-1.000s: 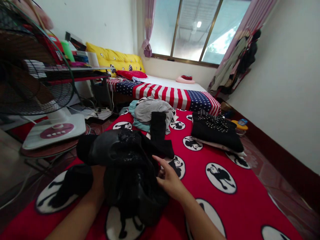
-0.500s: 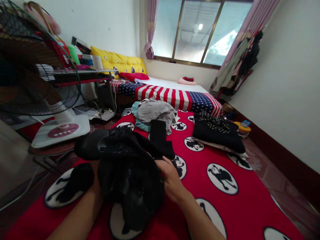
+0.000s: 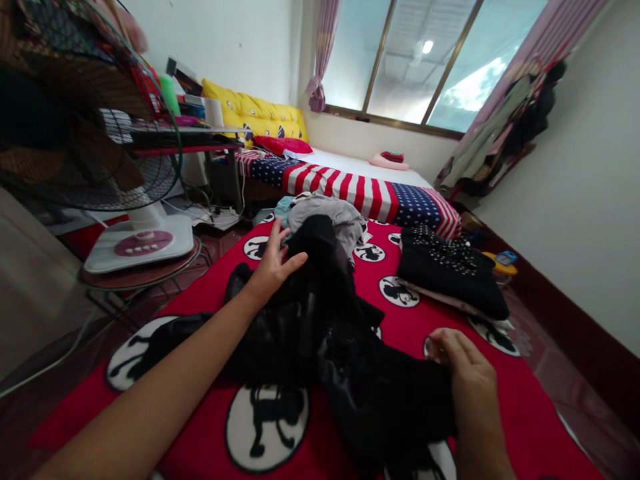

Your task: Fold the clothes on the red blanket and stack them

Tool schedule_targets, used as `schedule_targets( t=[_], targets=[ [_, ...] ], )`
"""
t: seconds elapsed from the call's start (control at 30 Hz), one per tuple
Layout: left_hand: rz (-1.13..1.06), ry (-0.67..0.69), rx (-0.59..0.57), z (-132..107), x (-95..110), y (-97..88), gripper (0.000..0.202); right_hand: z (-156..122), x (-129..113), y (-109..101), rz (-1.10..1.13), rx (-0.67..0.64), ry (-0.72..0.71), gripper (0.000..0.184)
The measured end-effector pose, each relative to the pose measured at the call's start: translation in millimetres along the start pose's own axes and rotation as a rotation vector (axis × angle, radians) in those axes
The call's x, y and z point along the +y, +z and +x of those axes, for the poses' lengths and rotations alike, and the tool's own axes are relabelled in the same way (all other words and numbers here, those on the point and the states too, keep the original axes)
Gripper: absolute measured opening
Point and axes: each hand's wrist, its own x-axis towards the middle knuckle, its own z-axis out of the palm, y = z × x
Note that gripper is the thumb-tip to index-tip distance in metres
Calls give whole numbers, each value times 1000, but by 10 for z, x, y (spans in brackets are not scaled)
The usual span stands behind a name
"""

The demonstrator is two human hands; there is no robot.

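A black garment with shiny, leather-like panels (image 3: 350, 373) lies crumpled across the red blanket (image 3: 480, 413) in front of me. My left hand (image 3: 275, 263) is at its far side, fingers spread, beside a raised fold of black cloth. At the garment's right end, my right hand (image 3: 467, 367) has its fingers curled at the cloth's edge; the fingertips are partly hidden. Just beyond my left hand is a loose heap of grey clothes (image 3: 333, 217) with some light blue cloth (image 3: 283, 209). To the right sits a stack of folded black clothes (image 3: 450, 273), its top piece dotted with white.
An electric fan (image 3: 140, 230) stands on a round stool (image 3: 145, 270) at the left, near a cluttered desk (image 3: 220, 131). Behind the blanket is a bed with a stars-and-stripes cover (image 3: 345, 187). Clothes hang (image 3: 505, 127) by the right wall, above a yellow-lidded container (image 3: 500, 265).
The bunched black garment has been lowered and spread out over the blanket. My left hand has come out from under it and moved forward; my right hand has moved right. The view has shifted slightly.
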Motion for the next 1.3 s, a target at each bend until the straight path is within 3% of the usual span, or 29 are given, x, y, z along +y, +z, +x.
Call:
schedule_targets(
  t=[0.1,0.2,0.23,0.3,0.4,0.57,0.7,0.8,0.87,0.93,1.0,1.07,1.13,1.2,1.23,1.3],
  targets=[
    [134,58,-172,-132,138,15,72,25,157,47,-210,-171,-12,40],
    [445,92,-370,-468,180,-188,48,-92,176,97,-360,-374,-72,51],
    [533,85,-452,-597,175,-286,50,-146,163,108,-432,-457,-95,61],
    [679,61,-608,-845,152,-495,76,-257,139,129,-580,-644,-155,89],
    [866,54,-713,-1131,119,-765,112,-394,154,170,-773,-817,-253,111],
    [1027,68,-622,-1260,49,-956,106,-454,270,271,-925,-755,-231,106],
    [1071,-12,-520,-1157,30,-893,72,-442,287,319,-847,-709,-269,68],
    [1047,-101,-503,-1104,154,-835,51,-468,225,230,-707,-717,-242,49],
    [951,-158,-578,-1104,311,-831,49,-469,156,86,-618,-756,-168,44],
    [808,-212,-725,-1109,480,-857,49,-423,73,-80,-548,-748,-111,41],
    [687,-265,-862,-1077,588,-896,47,-317,-11,-182,-499,-699,-123,38],
    [646,-290,-874,-987,577,-932,45,-156,-65,-148,-467,-633,-190,34],
    [707,-248,-723,-854,444,-951,44,36,-52,29,-466,-569,-263,45],
    [815,-171,-531,-723,254,-951,46,230,38,285,-489,-529,-288,74],
    [847,-147,-484,-675,165,-946,50,319,104,414,-501,-543,-265,89],
    [842,-148,-526,-636,39,-925,65,459,243,628,-489,-632,-177,105]
  ],
)
